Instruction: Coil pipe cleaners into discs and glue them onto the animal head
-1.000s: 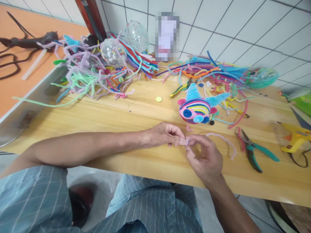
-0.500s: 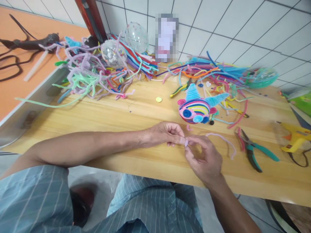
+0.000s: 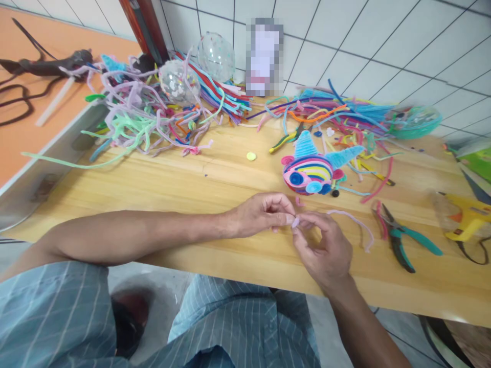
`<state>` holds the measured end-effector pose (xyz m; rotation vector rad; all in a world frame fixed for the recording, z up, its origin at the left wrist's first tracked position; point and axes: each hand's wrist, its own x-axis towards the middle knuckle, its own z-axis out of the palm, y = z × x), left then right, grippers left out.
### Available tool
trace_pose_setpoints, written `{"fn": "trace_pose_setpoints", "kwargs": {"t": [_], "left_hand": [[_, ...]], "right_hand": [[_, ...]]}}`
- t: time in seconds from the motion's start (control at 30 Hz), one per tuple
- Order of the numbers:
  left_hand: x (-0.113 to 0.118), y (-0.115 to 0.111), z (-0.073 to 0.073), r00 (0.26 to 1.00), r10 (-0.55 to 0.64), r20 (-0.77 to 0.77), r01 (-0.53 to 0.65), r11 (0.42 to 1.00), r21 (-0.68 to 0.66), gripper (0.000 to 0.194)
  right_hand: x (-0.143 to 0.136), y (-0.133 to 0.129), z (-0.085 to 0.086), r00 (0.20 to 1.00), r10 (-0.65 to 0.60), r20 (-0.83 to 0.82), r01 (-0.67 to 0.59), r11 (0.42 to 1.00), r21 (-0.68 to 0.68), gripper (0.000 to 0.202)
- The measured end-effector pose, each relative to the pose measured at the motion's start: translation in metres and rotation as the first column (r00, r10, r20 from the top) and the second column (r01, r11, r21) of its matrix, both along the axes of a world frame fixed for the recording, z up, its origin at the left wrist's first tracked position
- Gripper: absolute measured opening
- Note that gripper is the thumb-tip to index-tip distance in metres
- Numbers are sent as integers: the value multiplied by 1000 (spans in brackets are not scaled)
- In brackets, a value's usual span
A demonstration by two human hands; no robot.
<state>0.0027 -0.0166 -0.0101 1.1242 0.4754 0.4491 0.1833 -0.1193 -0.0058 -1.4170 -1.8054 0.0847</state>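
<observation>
Lilac piece (image 3: 295, 223) now tilted in both hands (image 3: 253, 215) (image 3: 326, 248); clear ball (image 3: 172, 84) shows flecks.

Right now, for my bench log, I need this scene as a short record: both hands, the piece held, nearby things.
left hand: fingertips at the small lilac piece, grip partly hidden
right hand: thumb and finger pinching that piece
beyond the hands: striped figure with blue cones
to the right: lilac strand, teal-handled pliers, yellow glue gun
back left: tangled fuzzy stems
</observation>
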Motion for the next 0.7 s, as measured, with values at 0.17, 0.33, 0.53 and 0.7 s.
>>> {"fn": "trace_pose_setpoints", "kwargs": {"t": [0.17, 0.33, 0.53, 0.7], "left_hand": [[-1, -2, 3, 998, -7, 63, 5, 999, 33, 29], [1, 2, -5, 999, -32, 33, 33, 999, -26, 33], [2, 5, -6, 1000, -18, 9, 19, 998, -65, 37], [2, 5, -1, 1000, -22, -20, 21, 997, -68, 39]], "right_hand": [[-1, 3, 1, 999, 11, 42, -13, 999, 41, 31], [2, 3, 0, 997, 6, 75, -11, 997, 74, 31], [2, 1, 1, 998, -27, 53, 23, 996, 83, 29], [2, 1, 3, 999, -24, -24, 25, 998, 49, 28]]}}
